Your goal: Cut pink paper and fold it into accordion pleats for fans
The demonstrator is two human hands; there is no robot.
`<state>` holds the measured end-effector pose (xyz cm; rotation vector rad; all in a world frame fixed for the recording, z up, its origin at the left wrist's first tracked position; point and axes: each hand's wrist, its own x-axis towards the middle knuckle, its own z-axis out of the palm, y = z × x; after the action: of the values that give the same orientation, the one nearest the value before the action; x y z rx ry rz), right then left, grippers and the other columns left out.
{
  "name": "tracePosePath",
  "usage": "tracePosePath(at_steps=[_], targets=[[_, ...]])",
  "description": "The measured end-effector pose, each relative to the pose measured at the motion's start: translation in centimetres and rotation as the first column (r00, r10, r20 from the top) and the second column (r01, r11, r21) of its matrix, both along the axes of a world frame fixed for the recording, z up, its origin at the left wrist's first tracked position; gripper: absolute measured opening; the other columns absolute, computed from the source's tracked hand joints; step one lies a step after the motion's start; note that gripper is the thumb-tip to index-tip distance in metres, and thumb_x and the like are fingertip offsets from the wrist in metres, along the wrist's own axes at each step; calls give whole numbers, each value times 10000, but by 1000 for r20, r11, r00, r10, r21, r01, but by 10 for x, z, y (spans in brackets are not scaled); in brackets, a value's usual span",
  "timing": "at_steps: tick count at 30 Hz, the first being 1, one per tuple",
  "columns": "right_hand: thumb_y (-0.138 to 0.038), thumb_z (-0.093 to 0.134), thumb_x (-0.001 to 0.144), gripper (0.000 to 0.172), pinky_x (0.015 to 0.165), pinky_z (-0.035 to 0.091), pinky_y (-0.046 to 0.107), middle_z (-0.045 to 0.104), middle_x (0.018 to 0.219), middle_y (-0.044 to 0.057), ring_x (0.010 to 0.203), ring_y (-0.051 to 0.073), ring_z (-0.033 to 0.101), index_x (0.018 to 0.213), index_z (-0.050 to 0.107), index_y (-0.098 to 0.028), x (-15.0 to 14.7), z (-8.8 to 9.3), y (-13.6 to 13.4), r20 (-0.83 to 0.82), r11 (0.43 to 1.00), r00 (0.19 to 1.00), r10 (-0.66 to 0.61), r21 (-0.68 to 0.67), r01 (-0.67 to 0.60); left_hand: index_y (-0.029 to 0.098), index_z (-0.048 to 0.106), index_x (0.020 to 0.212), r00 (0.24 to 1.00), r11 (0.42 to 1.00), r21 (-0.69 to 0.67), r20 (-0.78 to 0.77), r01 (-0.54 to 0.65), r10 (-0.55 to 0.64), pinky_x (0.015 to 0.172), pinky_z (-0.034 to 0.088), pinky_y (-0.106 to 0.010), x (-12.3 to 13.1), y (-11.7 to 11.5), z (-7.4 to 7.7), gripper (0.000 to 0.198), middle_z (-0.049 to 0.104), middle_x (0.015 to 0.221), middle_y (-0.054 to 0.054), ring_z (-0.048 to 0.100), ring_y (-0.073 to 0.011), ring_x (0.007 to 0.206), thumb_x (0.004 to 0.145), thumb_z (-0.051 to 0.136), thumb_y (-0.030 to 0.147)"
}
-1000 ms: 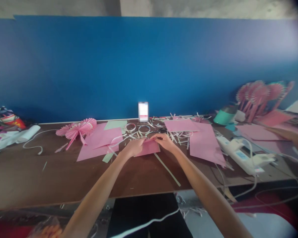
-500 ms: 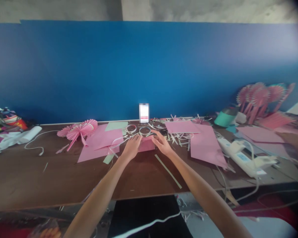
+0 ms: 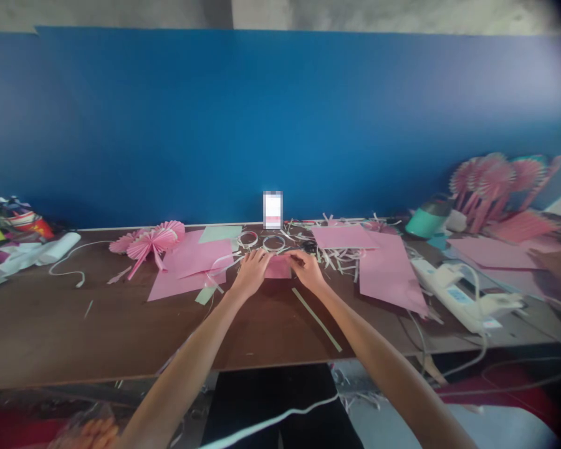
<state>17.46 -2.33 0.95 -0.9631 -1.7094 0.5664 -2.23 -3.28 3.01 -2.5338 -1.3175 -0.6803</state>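
One fold in hand, by the look of it

Biggest from where I watch: a blue panel (image 3: 262, 112) at twelve o'clock, behind the brown table (image 3: 121, 337). With the work as my dial's centre, overlapping pink sheets (image 3: 206, 259) lie at nine, another large sheet (image 3: 388, 274) at three. Pleated fans (image 3: 154, 243) sit between nine and ten. My left hand (image 3: 253, 272) covers the nine-o'clock side of the small pink paper (image 3: 278, 270), fingers together and nearly flat; my right hand (image 3: 307, 269) is at its three-o'clock side, fingers bent, the gap to the thumb narrow. I can't tell whether either pinches the paper or merely presses it. I read this step as creasing near its far edge; the next move should call for even pressure on both sides, edges lined up. Smallest, a pale green strip (image 3: 316, 319) lies at five o'clock, just clear of the paper.
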Motion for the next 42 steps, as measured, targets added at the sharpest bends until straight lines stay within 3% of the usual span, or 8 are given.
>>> tracePosePath(at_steps=[7,11,19,30,42], targets=[[-319,524,850,212,626,464,258,685,863,41,719,156,606,935,676,-199,0,4,-3,10,999,1000,-14,47,14,220,506,1184,993,998,0,100,57,-57,833,368,-349,5,-2,-2,297,537,1038,-66,458,-213,987,942,337,255],[-325,535,848,223,636,478,258,688,873,44,719,155,616,966,676,-200,0,7,-6,24,997,999,-22,77,20,199,567,1069,985,999,2,165,50,-50,811,365,-341,7,0,-6,271,563,972,-62,475,-206,959,947,329,241],[-296,515,864,186,649,479,258,684,886,34,747,154,619,922,669,-210,0,12,-11,53,987,997,-53,152,44,204,575,1014,967,1000,-6,255,22,-20,811,369,-332,13,-2,-8,237,573,935,-46,490,-189,920,944,354,250],[-290,489,876,209,617,460,259,663,892,55,714,152,593,987,647,-209,1,12,-4,93,992,996,9,121,-21,194,584,956,989,995,90,148,-30,16,789,355,-349,14,-13,6,211,571,925,-65,477,-203,901,931,378,235],[-153,514,807,171,710,459,276,669,842,39,789,162,601,857,670,-198,1,7,-3,113,990,993,16,135,-31,198,541,1080,998,999,48,59,19,-22,806,388,-345,15,-13,2,236,555,990,-68,502,-208,947,891,405,160]])
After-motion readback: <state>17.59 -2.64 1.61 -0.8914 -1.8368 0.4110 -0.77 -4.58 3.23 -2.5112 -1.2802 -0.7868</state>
